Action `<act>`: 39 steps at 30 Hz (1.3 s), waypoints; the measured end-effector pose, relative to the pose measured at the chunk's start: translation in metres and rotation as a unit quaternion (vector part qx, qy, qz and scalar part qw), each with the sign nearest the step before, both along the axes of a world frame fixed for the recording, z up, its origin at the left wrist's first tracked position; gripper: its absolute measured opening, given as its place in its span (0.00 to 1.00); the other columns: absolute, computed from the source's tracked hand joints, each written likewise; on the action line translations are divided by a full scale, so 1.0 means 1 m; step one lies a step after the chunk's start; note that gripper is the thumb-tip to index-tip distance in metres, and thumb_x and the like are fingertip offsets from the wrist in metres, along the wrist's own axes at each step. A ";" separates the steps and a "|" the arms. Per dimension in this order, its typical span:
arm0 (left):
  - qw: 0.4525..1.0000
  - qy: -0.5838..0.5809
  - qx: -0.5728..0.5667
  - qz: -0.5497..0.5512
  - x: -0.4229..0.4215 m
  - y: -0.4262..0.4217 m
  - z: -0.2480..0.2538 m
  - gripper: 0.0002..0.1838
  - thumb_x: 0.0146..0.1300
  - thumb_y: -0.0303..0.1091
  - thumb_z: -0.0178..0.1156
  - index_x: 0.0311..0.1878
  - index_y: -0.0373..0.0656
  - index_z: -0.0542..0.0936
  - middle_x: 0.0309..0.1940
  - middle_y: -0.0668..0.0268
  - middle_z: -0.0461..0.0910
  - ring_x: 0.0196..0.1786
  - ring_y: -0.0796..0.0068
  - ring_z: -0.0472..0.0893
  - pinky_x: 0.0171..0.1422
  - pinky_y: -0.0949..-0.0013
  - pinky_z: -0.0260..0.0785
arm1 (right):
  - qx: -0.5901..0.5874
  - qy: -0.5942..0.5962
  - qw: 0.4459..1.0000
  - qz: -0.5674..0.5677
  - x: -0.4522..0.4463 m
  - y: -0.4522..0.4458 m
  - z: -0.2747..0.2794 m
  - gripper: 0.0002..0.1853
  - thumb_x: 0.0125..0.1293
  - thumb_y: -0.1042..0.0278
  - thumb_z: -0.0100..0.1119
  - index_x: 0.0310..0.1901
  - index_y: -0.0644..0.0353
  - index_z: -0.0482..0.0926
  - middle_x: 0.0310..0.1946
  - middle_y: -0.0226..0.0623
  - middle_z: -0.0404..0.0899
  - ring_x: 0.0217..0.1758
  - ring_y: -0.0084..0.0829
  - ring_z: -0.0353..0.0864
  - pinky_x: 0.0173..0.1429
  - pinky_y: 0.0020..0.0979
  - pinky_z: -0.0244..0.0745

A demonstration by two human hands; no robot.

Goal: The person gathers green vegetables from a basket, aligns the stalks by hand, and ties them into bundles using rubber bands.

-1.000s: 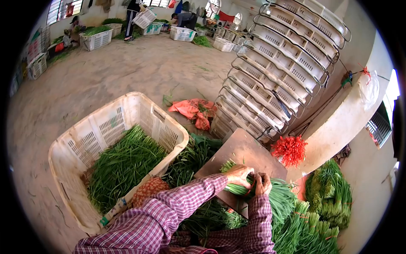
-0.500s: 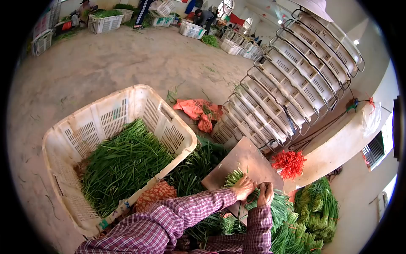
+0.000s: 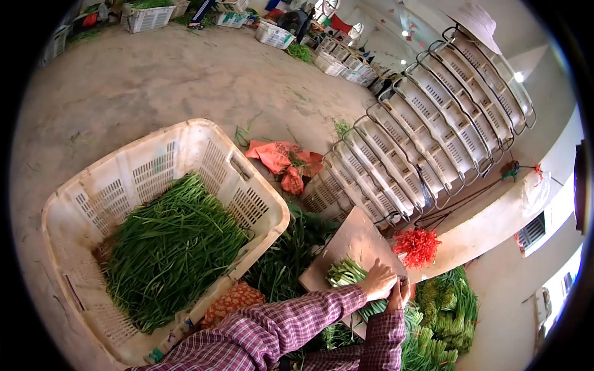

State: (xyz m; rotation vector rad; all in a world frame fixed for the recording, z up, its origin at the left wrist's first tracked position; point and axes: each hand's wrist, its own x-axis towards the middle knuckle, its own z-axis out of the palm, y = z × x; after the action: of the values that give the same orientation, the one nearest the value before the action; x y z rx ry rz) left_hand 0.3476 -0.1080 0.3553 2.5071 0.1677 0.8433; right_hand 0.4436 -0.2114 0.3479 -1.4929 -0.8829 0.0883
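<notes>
My left hand [image 3: 378,281] is closed over a bundle of green stalks [image 3: 346,272] lying on a brown board [image 3: 352,238]. Right beside it, my right hand [image 3: 399,293] has its fingers pinched together at the bundle; what they hold is too small to make out. The pale cut ends point away to the left of my hands. A cluster of red ties [image 3: 417,247] hangs at the board's right corner. Tied green bundles [image 3: 448,306] lie to the right, and loose greens [image 3: 281,260] lie left of the board.
A large white crate [image 3: 80,179] with greens stands at the left. Behind the board rise stacked white crates [image 3: 427,123] with a pink hat [image 3: 475,25] on top. A red bag [image 3: 284,162] lies on the floor. Another person [image 3: 296,23] bends near distant crates.
The view has shifted, and the hat on the stack now shows. My hands have come closer together at the bundle, with my left hand farther from the cut ends.
</notes>
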 end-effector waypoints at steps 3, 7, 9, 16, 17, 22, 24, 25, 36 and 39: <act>0.957 -0.110 -0.266 -0.021 0.022 -0.011 -0.026 0.13 0.50 0.38 0.62 0.33 0.39 0.75 0.30 0.58 0.79 0.37 0.56 0.79 0.46 0.53 0.64 | -0.041 0.003 0.999 -0.020 0.002 0.000 0.007 0.06 0.67 0.66 0.56 0.36 0.57 0.73 0.24 0.25 0.74 0.18 0.12 0.63 0.19 0.16 0.53; 0.961 -0.158 -0.224 0.024 0.019 -0.012 -0.035 0.09 0.53 0.37 0.61 0.29 0.41 0.79 0.20 0.57 0.77 0.29 0.58 0.78 0.44 0.58 0.63 | -0.050 0.001 0.998 -0.047 0.039 -0.010 -0.006 0.07 0.68 0.64 0.56 0.36 0.57 0.72 0.25 0.29 0.75 0.16 0.17 0.68 0.19 0.16 0.54; 0.972 -0.140 -0.188 0.028 0.008 -0.008 -0.030 0.11 0.56 0.39 0.60 0.27 0.41 0.79 0.20 0.58 0.77 0.29 0.60 0.78 0.45 0.59 0.63 | -0.063 0.074 0.995 -0.037 0.027 -0.005 0.003 0.08 0.69 0.63 0.55 0.36 0.57 0.71 0.26 0.31 0.75 0.15 0.19 0.72 0.18 0.17 0.55; 0.996 -0.014 -0.053 0.071 -0.006 -0.005 -0.023 0.10 0.56 0.40 0.60 0.24 0.47 0.80 0.20 0.64 0.77 0.31 0.67 0.79 0.59 0.47 0.59 | -0.053 0.182 0.977 -0.095 0.050 0.002 -0.011 0.08 0.69 0.63 0.55 0.34 0.56 0.72 0.25 0.28 0.74 0.15 0.17 0.67 0.19 0.17 0.60; 0.996 -0.013 -0.047 0.076 -0.005 -0.007 -0.025 0.10 0.55 0.41 0.60 0.23 0.47 0.80 0.20 0.65 0.78 0.32 0.67 0.79 0.64 0.43 0.56 | -0.115 0.171 0.961 -0.182 0.062 0.004 -0.013 0.08 0.69 0.63 0.53 0.33 0.54 0.73 0.24 0.25 0.73 0.16 0.15 0.64 0.18 0.16 0.60; 0.996 -0.019 0.023 0.080 -0.002 -0.022 -0.046 0.08 0.57 0.36 0.57 0.28 0.42 0.80 0.22 0.63 0.77 0.35 0.66 0.79 0.66 0.44 0.56 | 0.112 0.238 0.961 -0.089 0.178 -0.038 0.036 0.09 0.66 0.60 0.57 0.30 0.51 0.73 0.19 0.22 0.68 0.15 0.14 0.61 0.16 0.17 0.56; 0.999 0.041 0.015 0.014 -0.006 -0.017 -0.039 0.07 0.58 0.33 0.55 0.29 0.42 0.80 0.23 0.63 0.76 0.35 0.65 0.78 0.66 0.47 0.57 | -0.003 -0.006 0.994 -0.105 0.168 -0.047 0.070 0.08 0.64 0.61 0.58 0.30 0.51 0.74 0.19 0.21 0.68 0.15 0.14 0.62 0.16 0.17 0.58; 0.999 0.038 0.016 0.010 -0.007 -0.018 -0.040 0.07 0.58 0.33 0.55 0.29 0.42 0.80 0.23 0.63 0.76 0.35 0.65 0.78 0.66 0.47 0.57 | -0.040 -0.125 0.983 -0.128 0.164 -0.052 0.087 0.07 0.64 0.61 0.59 0.30 0.51 0.75 0.18 0.20 0.68 0.16 0.14 0.63 0.16 0.18 0.58; 0.998 0.000 -0.060 0.023 -0.004 -0.011 -0.037 0.04 0.56 0.33 0.60 0.30 0.44 0.80 0.29 0.63 0.80 0.40 0.66 0.80 0.68 0.48 0.56 | -0.311 -0.039 0.944 -0.104 -0.004 -0.020 0.008 0.15 0.65 0.62 0.58 0.44 0.65 0.82 0.29 0.35 0.83 0.17 0.19 0.72 0.19 0.22 0.63; 0.997 0.066 -0.049 0.000 -0.011 -0.007 -0.024 0.06 0.56 0.34 0.60 0.34 0.44 0.80 0.33 0.63 0.80 0.44 0.66 0.79 0.71 0.47 0.52 | -0.275 -0.014 0.954 -0.115 -0.005 -0.024 0.007 0.14 0.66 0.64 0.55 0.44 0.67 0.81 0.30 0.38 0.83 0.16 0.20 0.73 0.19 0.23 0.65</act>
State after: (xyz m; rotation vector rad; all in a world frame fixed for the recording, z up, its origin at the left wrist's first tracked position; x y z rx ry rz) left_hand 0.3362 -0.1145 0.3313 2.4709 0.2474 0.6525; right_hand 0.4390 -0.2358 0.3550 -2.1134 -0.7305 0.1506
